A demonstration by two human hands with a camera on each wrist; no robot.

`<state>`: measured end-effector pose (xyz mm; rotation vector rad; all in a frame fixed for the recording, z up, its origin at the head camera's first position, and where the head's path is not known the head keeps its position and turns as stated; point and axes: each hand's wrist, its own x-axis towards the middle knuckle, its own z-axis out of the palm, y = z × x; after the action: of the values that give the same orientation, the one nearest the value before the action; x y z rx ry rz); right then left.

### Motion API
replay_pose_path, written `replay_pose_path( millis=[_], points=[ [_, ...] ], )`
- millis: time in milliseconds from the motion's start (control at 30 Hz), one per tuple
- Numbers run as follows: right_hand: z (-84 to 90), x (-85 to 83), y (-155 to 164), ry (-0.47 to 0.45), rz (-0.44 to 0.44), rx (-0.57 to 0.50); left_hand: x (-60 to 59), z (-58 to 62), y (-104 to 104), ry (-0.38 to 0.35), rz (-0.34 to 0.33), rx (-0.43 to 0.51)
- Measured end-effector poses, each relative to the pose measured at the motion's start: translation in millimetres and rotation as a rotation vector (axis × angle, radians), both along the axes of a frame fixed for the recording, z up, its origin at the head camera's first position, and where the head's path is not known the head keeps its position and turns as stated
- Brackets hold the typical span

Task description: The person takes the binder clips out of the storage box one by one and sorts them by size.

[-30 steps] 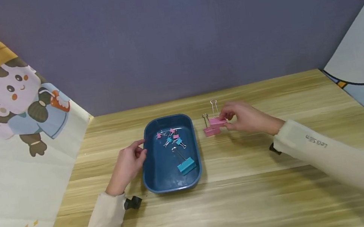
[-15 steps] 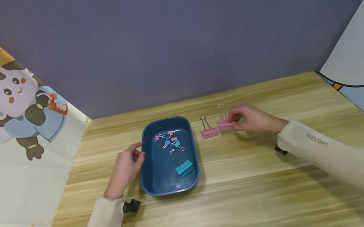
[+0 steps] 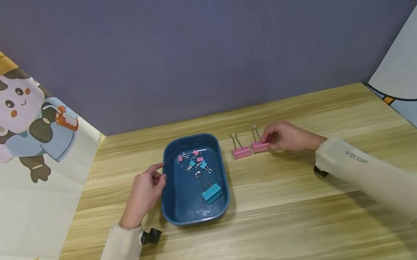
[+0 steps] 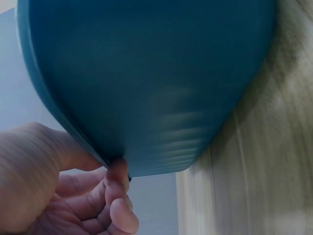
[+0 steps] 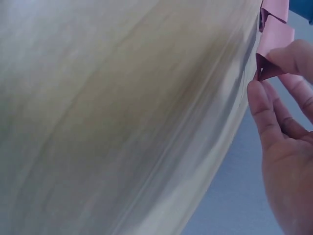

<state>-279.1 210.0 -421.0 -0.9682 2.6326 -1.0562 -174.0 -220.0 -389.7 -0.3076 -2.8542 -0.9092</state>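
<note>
A pink binder clip (image 3: 259,146) is pinched at its right end by my right hand (image 3: 287,136). In the right wrist view the thumb lies on the clip's body (image 5: 276,38), with the fingertips at its open side. Just left of it on the table lies another large pink binder clip (image 3: 241,153), handles pointing away. My left hand (image 3: 144,194) grips the left rim of a blue tray (image 3: 181,200) between thumb and finger, plain in the left wrist view. Inside the tray are a large teal binder clip (image 3: 212,193) and several small pink and teal ones (image 3: 203,164).
The wood-grain table (image 3: 305,222) ends at a grey-blue panel (image 3: 221,46) behind the clips. Cartoon-printed sheets border the left (image 3: 22,170) and right (image 3: 414,57) sides. A dark wrist camera (image 3: 151,236) sits beside the left cuff.
My right hand has moved the pink clip rightward and down, from overlapping the other pink clip to lying beside it. The left hand stays at the tray rim.
</note>
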Motion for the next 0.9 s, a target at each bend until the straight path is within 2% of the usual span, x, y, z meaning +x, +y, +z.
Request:
replay_pose_path(
  millis=[900],
  points=[
    [0.0, 0.9, -12.0, -0.062, 0.026, 0.055, -0.7, 0.3, 0.0, -0.021, 0.01, -0.002]
  ],
)
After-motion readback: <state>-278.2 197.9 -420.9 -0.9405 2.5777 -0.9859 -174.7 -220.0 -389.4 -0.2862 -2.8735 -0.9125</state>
